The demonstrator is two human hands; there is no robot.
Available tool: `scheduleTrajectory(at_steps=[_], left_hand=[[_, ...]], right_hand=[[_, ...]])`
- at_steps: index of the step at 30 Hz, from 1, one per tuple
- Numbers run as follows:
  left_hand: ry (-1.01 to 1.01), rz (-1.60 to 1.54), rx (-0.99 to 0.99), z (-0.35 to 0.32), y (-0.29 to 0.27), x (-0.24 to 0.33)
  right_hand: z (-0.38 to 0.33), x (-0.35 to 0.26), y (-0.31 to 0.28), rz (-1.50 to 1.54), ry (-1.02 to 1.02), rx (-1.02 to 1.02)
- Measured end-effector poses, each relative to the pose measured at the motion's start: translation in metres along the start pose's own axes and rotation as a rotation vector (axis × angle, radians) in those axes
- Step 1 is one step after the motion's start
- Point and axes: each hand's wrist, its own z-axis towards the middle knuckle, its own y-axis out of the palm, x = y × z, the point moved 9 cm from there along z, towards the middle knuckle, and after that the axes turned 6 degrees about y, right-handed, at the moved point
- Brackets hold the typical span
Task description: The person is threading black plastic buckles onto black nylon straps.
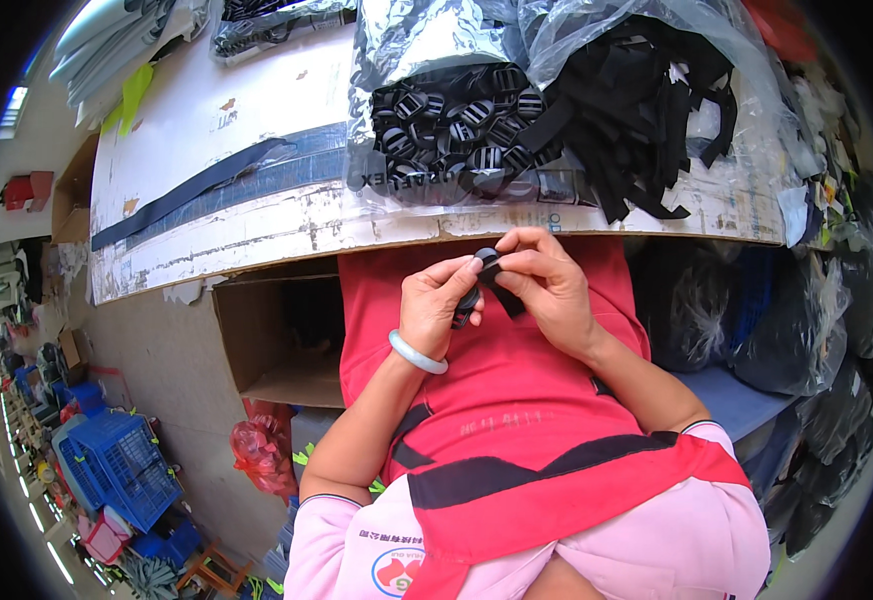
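Observation:
Above my lap, just off the table's front edge, both hands meet over small black parts. My left hand (438,300) is closed around a black plastic buckle (464,312), part of which shows below the fingers. With thumb and fingertips my right hand (548,285) pinches a short black webbing strap (508,300) at the buckle; its loose end hangs down. The fingers hide how far strap and buckle are joined. Ahead of the hands lies a clear plastic bag of several black buckles (476,120). To its right, a pile of black straps (626,100) spills from another bag.
A worn white tabletop (226,235) carries a long dark strip (191,195) at left. Beneath it stands an open cardboard box (281,340). Dark plastic bags (796,325) crowd the right side. Blue crates (121,465) stand on the floor at far left.

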Motion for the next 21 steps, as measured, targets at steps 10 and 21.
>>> scheduleTrajectory(at_steps=[10,21], left_hand=[[0.283,0.166,0.078,-0.009,0.002,0.028],[0.434,0.236,-0.028,-0.018,0.009,0.046]], right_hand=[[-0.015,0.028,0.003,0.192,0.561,-0.127],[-0.003,0.024,0.01,0.457,0.463,-0.018]])
